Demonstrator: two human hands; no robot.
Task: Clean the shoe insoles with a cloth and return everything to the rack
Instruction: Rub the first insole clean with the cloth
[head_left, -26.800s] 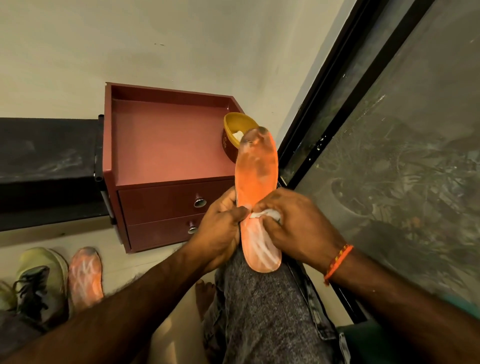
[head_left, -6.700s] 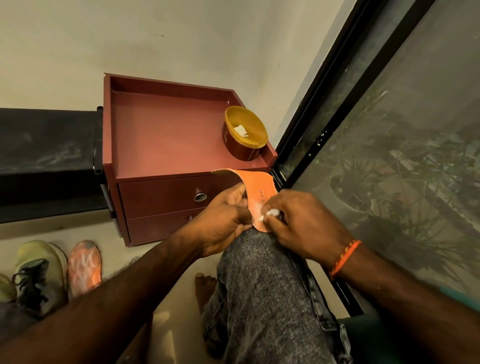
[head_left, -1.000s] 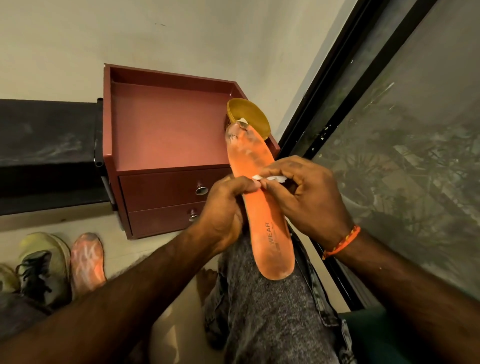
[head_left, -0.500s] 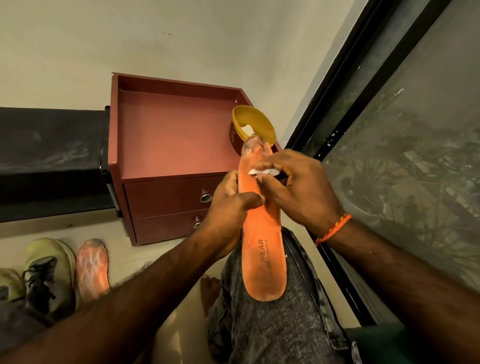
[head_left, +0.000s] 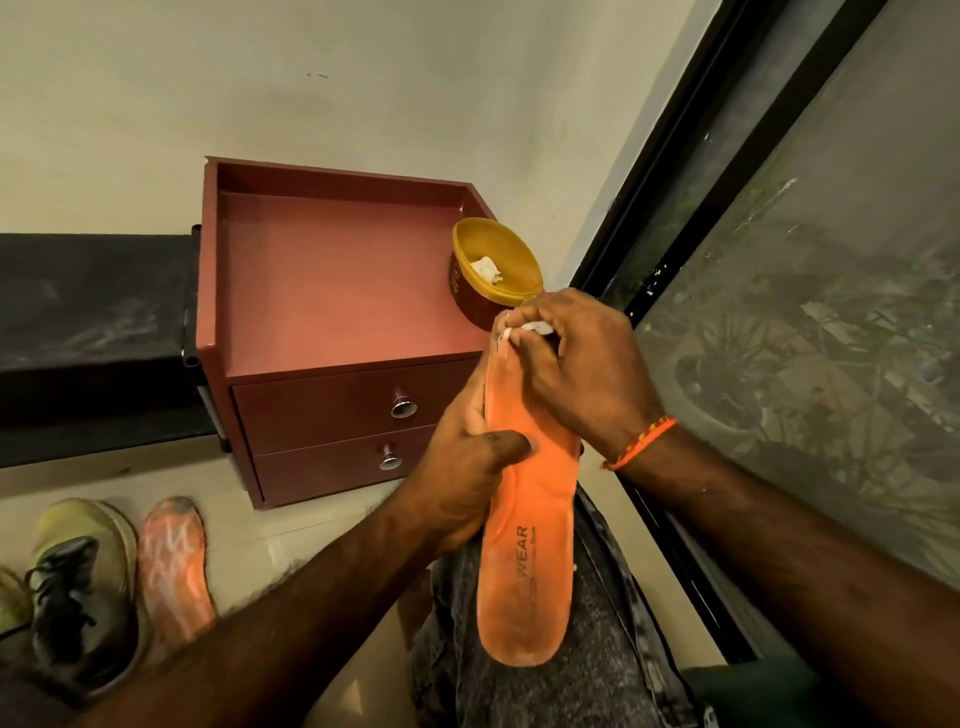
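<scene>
An orange insole (head_left: 527, 561) printed "WEAR" rests lengthwise on my knee, heel end toward me. My left hand (head_left: 467, 467) grips its left edge near the middle, thumb across the top face. My right hand (head_left: 571, 364) pinches a small white cloth (head_left: 535, 328) and presses it on the insole's toe end, covering that tip. A second orange insole (head_left: 174, 564) lies on the floor at lower left beside a yellow-green shoe (head_left: 78, 582) with black laces.
A dark red two-drawer cabinet (head_left: 332, 415) stands against the wall, with a yellow-rimmed bowl (head_left: 493, 270) holding a white scrap on its top right corner. A black bench (head_left: 88, 322) is at left. A dark-framed glass window (head_left: 779, 312) runs along the right.
Over the last second my right hand has slid the cloth up the insole from its middle to the toe tip. The insole has shifted lower on my knee.
</scene>
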